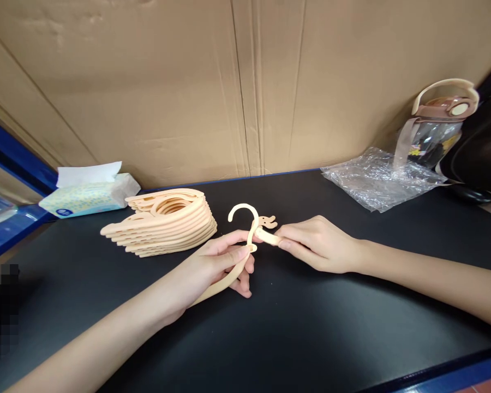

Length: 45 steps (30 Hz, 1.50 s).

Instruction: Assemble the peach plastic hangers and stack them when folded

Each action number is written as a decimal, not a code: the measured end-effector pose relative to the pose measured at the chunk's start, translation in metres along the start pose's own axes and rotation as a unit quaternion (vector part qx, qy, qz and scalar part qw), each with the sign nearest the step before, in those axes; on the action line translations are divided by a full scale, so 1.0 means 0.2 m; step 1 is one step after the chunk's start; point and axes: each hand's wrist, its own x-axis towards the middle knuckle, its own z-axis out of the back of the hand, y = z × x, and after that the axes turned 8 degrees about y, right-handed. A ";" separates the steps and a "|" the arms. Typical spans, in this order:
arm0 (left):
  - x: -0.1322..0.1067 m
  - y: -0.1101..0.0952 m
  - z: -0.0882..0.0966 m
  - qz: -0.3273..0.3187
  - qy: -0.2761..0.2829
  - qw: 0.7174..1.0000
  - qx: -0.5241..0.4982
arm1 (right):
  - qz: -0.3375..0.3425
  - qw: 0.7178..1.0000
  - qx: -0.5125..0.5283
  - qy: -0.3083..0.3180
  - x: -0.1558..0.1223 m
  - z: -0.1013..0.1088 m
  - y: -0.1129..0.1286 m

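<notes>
A cream plastic clothes hanger (228, 279) is held above the black table, its curved hook pointing up and to the left. My left hand (225, 259) is closed around one arm of it, thumb pressed just below the hook. With pinched fingers, my right hand (317, 243) grips a short piece on the hanger's other side, partly hidden by the fingers. A small animal-shaped part (267, 221) shows behind the hook. To the left of my hands lies a neat stack of matching hangers (169, 229).
On the black tabletop (294, 327), a tissue pack (92, 195) lies at the back left. Crumpled clear plastic wrap (382, 177) is at the back right, before a water bottle (436, 134) with a handle. A cardboard panel (167, 93) stands behind the table.
</notes>
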 end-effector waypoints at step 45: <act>-0.01 -0.02 -0.04 0.033 -0.010 0.991 0.129 | 0.104 0.947 -0.284 -0.111 0.01 -0.01 0.03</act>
